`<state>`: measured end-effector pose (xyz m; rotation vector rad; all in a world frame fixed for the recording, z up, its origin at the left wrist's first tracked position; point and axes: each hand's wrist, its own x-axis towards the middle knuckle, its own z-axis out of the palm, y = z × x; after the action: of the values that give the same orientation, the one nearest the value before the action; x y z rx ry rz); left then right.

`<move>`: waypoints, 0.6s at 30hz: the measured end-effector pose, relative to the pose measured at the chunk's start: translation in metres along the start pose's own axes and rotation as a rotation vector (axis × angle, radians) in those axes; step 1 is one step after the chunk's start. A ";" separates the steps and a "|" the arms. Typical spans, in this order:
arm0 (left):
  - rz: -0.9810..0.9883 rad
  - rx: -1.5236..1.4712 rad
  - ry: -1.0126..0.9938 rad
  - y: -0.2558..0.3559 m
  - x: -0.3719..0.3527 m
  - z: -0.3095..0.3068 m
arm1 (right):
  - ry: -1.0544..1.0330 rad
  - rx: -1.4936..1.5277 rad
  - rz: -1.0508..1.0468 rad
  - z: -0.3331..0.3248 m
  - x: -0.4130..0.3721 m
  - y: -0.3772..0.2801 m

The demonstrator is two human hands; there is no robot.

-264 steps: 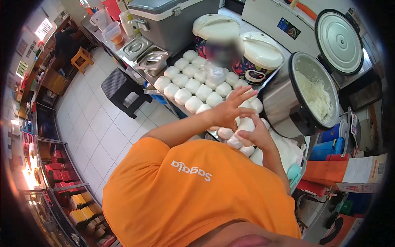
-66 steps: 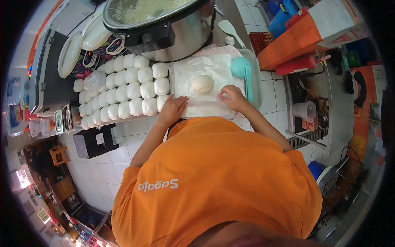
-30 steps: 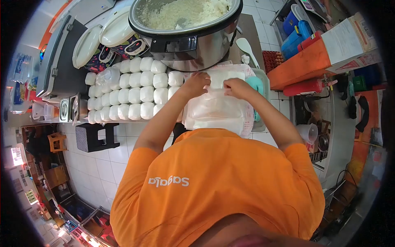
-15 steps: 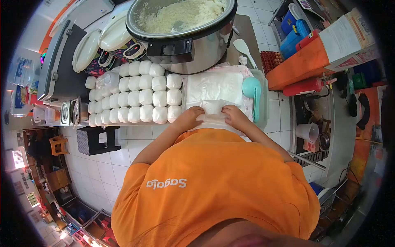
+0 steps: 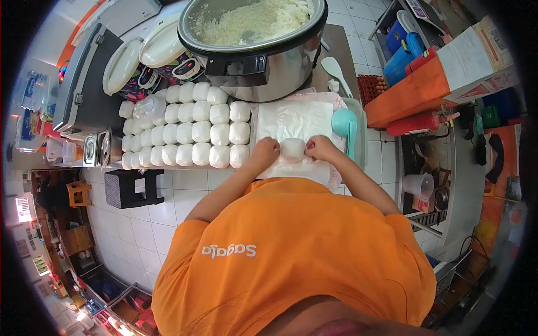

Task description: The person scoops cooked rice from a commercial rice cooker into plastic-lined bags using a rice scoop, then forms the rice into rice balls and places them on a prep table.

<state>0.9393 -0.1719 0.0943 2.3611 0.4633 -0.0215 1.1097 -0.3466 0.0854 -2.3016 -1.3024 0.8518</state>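
Left hand and right hand each pinch one white paper-wrapped parcel lying on the white paper stack. Alongside are rows of identical white wrapped parcels, exact count unclear, one large steel rice cooker and one teal plastic scoop.

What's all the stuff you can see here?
white wrapped rice parcels: many, white, in rows on the counter's left part
big steel rice cooker: one, silver, behind the parcels, open, white rice inside
white wrapping sheets: one stack, white, in front of the cooker
teal plastic scoop: one, teal, right of the sheets
white rice paddle: one, white, right of the cooker
red squeeze bottle: one, red, far right
small wrapped parcel: one, white, between the hands
left hand: one, grip on the parcel's left end
right hand: one, grip on its right end
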 end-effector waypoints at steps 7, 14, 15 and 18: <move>-0.082 -0.137 -0.172 -0.007 0.019 -0.008 | -0.133 0.577 0.337 -0.007 -0.003 -0.012; 0.579 -0.218 -0.006 -0.018 0.042 0.017 | 0.194 0.232 0.005 -0.001 -0.013 -0.010; 0.386 -0.415 -0.139 -0.007 0.032 0.013 | 0.205 0.219 -0.011 -0.007 -0.013 -0.009; 0.165 -0.639 -0.262 0.021 0.015 -0.007 | 0.022 0.805 0.213 -0.018 -0.012 -0.022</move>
<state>0.9590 -0.1766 0.1110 1.7276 0.1158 -0.0908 1.1027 -0.3463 0.1153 -1.7879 -0.5356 1.1482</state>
